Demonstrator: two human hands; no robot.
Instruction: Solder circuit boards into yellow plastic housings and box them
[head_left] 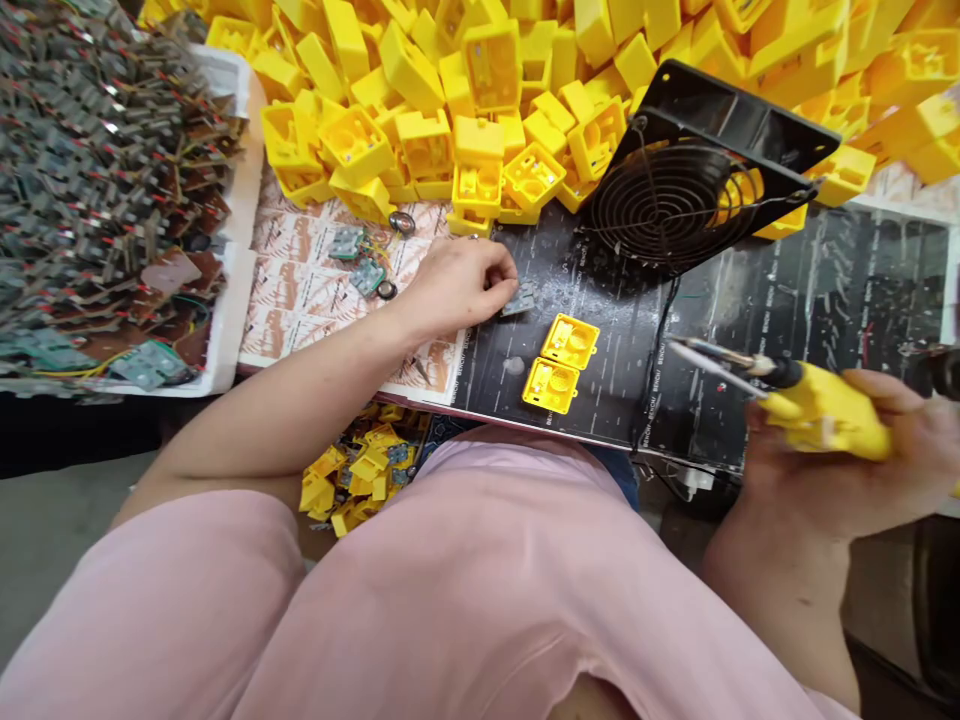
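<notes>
My left hand (pixel 466 283) has its fingers curled in a pinch at the edge of a small grey circuit board (pixel 523 298), low over the black bench. My right hand (pixel 900 450) is wrapped round a yellow soldering gun (pixel 836 412), slightly blurred, with its metal tip and a thin pale tube pointing left. Between the hands lie two small yellow casing halves (pixel 561 362), open side up, one above the other. Left of my left wrist, wired circuit boards (pixel 367 275) and small round speakers (pixel 403 222) rest on patterned paper.
A black fan (pixel 675 190) with a wire guard stands tilted at the back, its cable running down the bench. Yellow casings (pixel 450 110) are heaped along the back. A white foam box (pixel 244 200) at left brims with circuit boards. More yellow casings (pixel 360 470) sit below the bench edge.
</notes>
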